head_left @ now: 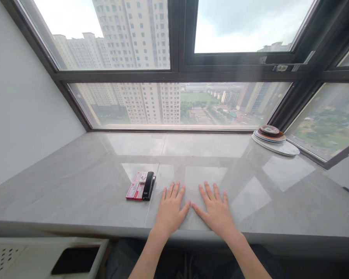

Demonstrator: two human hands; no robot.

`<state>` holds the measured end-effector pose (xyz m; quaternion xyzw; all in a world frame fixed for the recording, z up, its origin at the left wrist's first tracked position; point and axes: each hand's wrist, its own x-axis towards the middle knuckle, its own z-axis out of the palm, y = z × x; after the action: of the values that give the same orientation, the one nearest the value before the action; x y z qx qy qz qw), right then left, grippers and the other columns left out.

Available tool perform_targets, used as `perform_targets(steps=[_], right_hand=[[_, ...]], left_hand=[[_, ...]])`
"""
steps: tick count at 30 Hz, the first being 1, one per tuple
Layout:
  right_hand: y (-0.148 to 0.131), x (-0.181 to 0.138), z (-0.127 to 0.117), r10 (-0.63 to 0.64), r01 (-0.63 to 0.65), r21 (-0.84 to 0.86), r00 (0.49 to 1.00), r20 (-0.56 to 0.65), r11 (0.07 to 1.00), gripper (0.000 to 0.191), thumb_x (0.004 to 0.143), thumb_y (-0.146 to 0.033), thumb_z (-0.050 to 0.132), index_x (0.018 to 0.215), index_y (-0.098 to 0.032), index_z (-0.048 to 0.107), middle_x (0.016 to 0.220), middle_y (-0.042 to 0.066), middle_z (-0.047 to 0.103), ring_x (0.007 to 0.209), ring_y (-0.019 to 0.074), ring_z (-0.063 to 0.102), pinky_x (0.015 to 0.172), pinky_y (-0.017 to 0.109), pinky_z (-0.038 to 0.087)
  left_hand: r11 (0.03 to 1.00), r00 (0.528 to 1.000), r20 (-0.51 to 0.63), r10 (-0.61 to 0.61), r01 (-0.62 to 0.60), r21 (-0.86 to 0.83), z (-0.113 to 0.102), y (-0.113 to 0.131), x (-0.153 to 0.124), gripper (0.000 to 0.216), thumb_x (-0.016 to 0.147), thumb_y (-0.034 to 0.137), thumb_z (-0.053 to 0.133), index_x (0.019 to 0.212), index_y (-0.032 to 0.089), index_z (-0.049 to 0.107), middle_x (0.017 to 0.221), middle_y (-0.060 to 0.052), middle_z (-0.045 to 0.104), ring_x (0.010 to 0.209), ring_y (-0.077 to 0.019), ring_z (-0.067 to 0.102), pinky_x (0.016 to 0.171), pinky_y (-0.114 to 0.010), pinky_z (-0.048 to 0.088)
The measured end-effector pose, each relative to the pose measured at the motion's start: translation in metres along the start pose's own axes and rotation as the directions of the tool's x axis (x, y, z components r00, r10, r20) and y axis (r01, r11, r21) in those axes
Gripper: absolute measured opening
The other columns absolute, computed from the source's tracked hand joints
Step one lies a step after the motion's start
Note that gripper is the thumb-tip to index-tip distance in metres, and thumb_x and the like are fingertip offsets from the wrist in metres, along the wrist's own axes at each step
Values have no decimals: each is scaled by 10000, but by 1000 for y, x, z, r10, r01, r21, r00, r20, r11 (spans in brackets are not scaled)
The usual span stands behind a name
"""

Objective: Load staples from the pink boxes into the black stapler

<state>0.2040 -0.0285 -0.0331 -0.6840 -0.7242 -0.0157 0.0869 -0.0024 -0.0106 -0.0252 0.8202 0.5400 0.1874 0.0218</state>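
My left hand [171, 209] lies flat on the grey stone sill [75, 186], its fingers spread and nothing under them that I can see. Beside it, my right hand [216, 211] rests the same way, palm down with fingers apart. The two thumbs point at each other with a narrow gap between their tips. To the left of my left hand is a black stapler [148, 186], lying lengthwise away from me. Against its left side sit small red-and-white boxes [135, 190], probably of staples; their print is too small to read.
A stack of round plates or mats [272, 137] stands in the far right corner by the window frame [174, 76]. Below the sill's front edge at left is a white perforated surface [26, 257] with a dark flat rectangular object [75, 260] on it.
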Motion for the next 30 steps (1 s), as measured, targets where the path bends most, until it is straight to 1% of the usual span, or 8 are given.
perform_targets(steps=[6, 9, 13, 16, 19, 21, 25, 30], right_hand=[[2, 2, 0, 9, -9, 34, 1000, 5, 999, 814, 955, -766, 345, 1631, -316, 317, 1714, 41, 200, 1571, 402, 66, 1210, 667, 57], [-11, 13, -10, 76, -78, 110, 997, 30, 991, 757, 958, -697, 426, 1558, -236, 457, 1644, 134, 346, 1539, 426, 174, 1194, 670, 127], [-69, 40, -29, -36, 25, 384, 999, 22, 923, 621, 1002, -578, 435, 1479, -188, 513, 1402, 171, 577, 1339, 350, 487, 1165, 539, 306], [-133, 65, -37, -222, 209, 561, 974, -46, 801, 734, 992, -604, 466, 1575, -175, 344, 1458, 158, 511, 1331, 321, 480, 1104, 458, 404], [-186, 94, -35, -203, 161, 608, 979, 0, 778, 817, 935, -654, 554, 1535, -137, 351, 1411, 192, 506, 1246, 333, 517, 999, 454, 466], [-202, 111, -33, -190, 126, 584, 981, 49, 802, 695, 928, -590, 599, 1434, -137, 450, 1354, 186, 526, 1181, 320, 535, 942, 434, 478], [-176, 124, -35, -251, 192, 509, 967, 49, 839, 405, 906, -348, 628, 1276, -189, 583, 1234, 114, 568, 1103, 267, 534, 915, 375, 449], [-80, 96, -44, -279, 264, 485, 959, -42, 834, 527, 876, -109, 538, 1367, -279, 625, 1206, 60, 606, 1126, 219, 542, 994, 342, 399]], left_hand=[[1000, 1000, 29, 9, -10, 13, 0, -1, -1, 595, 1051, 511, 384, 1608, 311, 324, 1705, -41, 241, 1581, -299, 192, 1264, -588, 210], [1000, 999, 45, 15, -16, 19, -3, 2, -10, 591, 1060, 498, 363, 1618, 310, 308, 1710, -42, 221, 1583, -308, 182, 1258, -599, 226], [998, 997, 60, 55, -55, 11, -6, 6, -27, 611, 1067, 408, 360, 1650, 303, 210, 1701, -35, 246, 1589, -299, 161, 1262, -580, 242], [998, 997, 56, 57, -57, 13, -2, 6, -38, 661, 1045, 302, 378, 1663, 293, 141, 1694, -31, 264, 1590, -290, 157, 1273, -568, 219], [999, 997, 63, 39, -39, 3, 1, 4, -47, 686, 1025, 272, 400, 1661, 279, 144, 1696, -46, 253, 1578, -293, 207, 1266, -561, 242], [999, 995, 87, 41, -39, -29, -5, 5, -54, 659, 1020, 277, 418, 1646, 277, 210, 1671, -54, 323, 1554, -298, 273, 1260, -556, 264], [993, 996, 90, 16, -5, -120, -30, 11, -63, 489, 1024, 258, 431, 1509, 311, 465, 1514, -30, 539, 1441, -272, 441, 1239, -517, 326], [983, 998, 24, -63, 66, -174, -43, 13, -42, 341, 1045, 281, 411, 1291, 308, 646, 1238, -60, 672, 1161, -270, 605, 967, -447, 523]])
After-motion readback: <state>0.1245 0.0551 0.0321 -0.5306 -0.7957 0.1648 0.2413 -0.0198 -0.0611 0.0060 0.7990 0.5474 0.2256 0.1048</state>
